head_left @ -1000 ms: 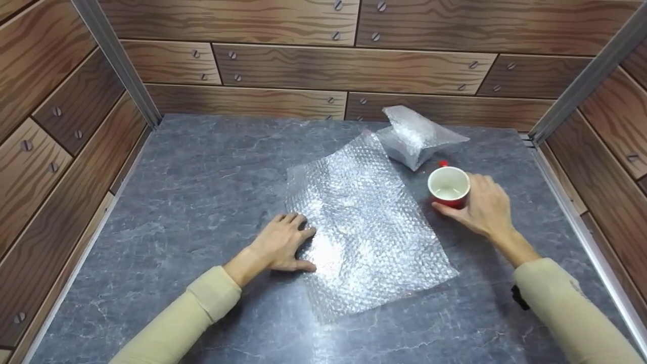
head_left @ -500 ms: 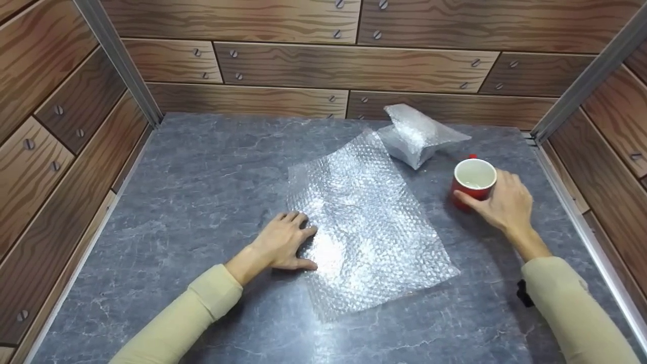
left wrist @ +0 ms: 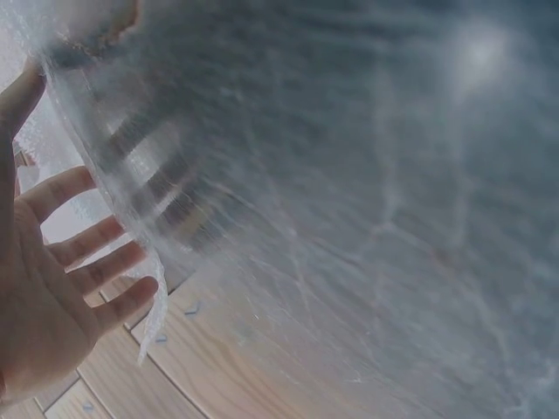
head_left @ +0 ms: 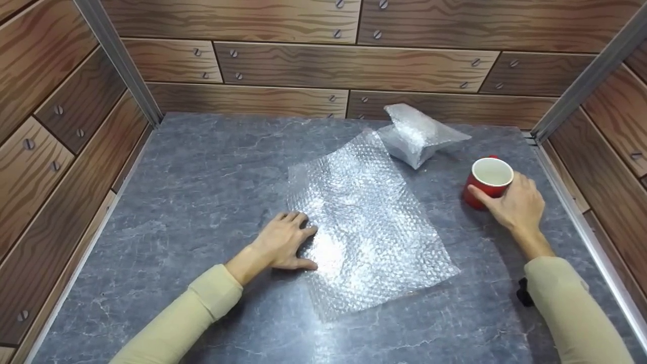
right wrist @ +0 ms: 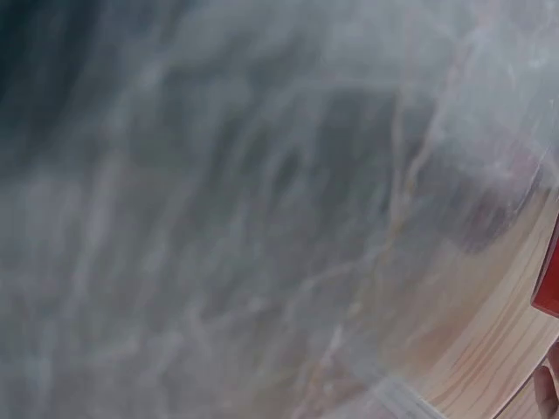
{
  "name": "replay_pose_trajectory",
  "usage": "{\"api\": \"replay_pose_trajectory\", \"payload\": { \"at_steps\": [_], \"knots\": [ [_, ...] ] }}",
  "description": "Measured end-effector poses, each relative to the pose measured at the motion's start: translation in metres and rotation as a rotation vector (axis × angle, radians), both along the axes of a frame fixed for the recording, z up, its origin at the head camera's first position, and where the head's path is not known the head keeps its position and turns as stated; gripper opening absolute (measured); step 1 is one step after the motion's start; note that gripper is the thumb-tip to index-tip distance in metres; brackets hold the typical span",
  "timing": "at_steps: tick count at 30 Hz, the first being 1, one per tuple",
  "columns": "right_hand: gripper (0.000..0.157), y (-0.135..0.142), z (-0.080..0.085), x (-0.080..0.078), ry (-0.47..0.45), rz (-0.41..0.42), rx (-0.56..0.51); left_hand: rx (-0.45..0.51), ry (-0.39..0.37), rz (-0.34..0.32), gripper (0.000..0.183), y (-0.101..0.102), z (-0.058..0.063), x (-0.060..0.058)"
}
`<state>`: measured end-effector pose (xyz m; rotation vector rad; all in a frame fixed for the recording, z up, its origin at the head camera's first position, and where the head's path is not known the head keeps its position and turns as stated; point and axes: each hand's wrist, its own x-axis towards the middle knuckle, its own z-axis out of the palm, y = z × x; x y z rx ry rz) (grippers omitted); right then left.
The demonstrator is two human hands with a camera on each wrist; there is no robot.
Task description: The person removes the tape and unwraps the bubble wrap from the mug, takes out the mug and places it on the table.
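A clear sheet of bubble wrap (head_left: 369, 217) lies flat in the middle of the table. At its left edge my left hand (head_left: 283, 242) rests, fingers spread and touching the sheet's rim; the left wrist view shows the spread fingers (left wrist: 83, 240) along the plastic edge (left wrist: 153, 323). To the right of the sheet, my right hand (head_left: 520, 205) grips a red mug (head_left: 482, 184) with a white inside, thumb at the front of it. The mug is upright and looks empty; its handle points to the back. Only a red corner of the mug (right wrist: 548, 284) enters the right wrist view.
A puffy bubble-wrap pouch (head_left: 419, 134) stands behind the sheet, near the back wall (head_left: 283, 63). The dark grey table (head_left: 202, 177) is bounded by wood-patterned walls at the left, back and right. A metal rail (head_left: 581, 232) runs along the right side.
My right hand has carried the mug to the right, away from the bubble wrap and the pouch. My left hand and the sheet have stayed in place.
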<state>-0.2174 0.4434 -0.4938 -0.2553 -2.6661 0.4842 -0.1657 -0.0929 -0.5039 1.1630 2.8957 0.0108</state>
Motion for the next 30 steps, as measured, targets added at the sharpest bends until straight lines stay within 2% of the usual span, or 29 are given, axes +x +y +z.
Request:
{"api": "replay_pose_trajectory", "payload": {
  "at_steps": [15, 23, 30],
  "knots": [
    [0.107, 0.016, 0.001, -0.001, -0.125, -0.151, -0.086, 0.004, 0.005, -0.004, 0.089, 0.0, 0.0, 0.0],
    [0.11, 0.02, 0.0, 0.001, -0.182, -0.169, -0.087, 0.0, 0.006, -0.007, 0.09, 0.0, 0.0, 0.0],
    [0.112, 0.023, 0.001, 0.002, -0.196, -0.173, -0.09, 0.0, 0.004, -0.005, 0.091, 0.0, 0.0, -0.001]
  ]
}}
